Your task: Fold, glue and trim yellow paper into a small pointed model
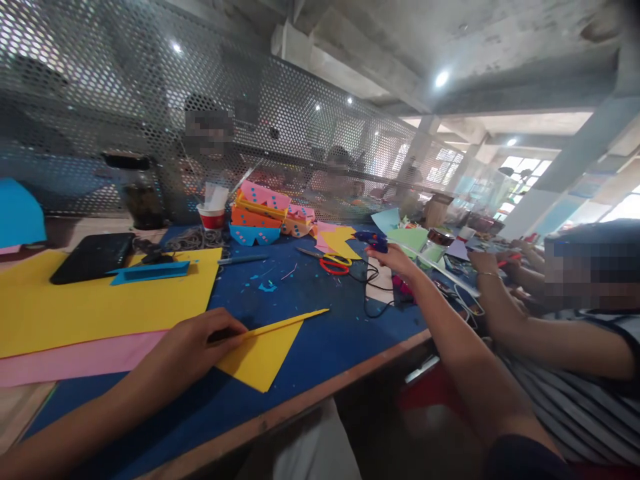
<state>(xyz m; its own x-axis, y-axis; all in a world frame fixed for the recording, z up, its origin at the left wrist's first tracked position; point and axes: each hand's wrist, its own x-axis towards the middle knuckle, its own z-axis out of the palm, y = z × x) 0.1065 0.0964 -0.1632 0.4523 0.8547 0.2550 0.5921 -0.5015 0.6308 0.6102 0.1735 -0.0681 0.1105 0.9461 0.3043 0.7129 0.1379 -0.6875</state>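
Note:
My left hand (215,341) pinches the edge of a folded yellow paper (265,363) between thumb and fingers. The paper lies on the blue table top, and its upper fold stands up a little. Farther off to the right, my right hand (395,261) is closed around a dark blue glue gun (371,239), which points left. Black cord (373,283) lies looped under that hand on a pale strip of card (379,293). Scissors (334,263) with yellow and red handles rest just left of the glue gun.
Yellow sheets (165,300) and a pink sheet (100,357) lie on the left, with a black phone (93,257) and a folded blue strip (150,272) on top. Behind are stacked paper masks (260,213), a red-and-white cup (212,217) and a jar (143,197). A co-worker (565,320) sits at right.

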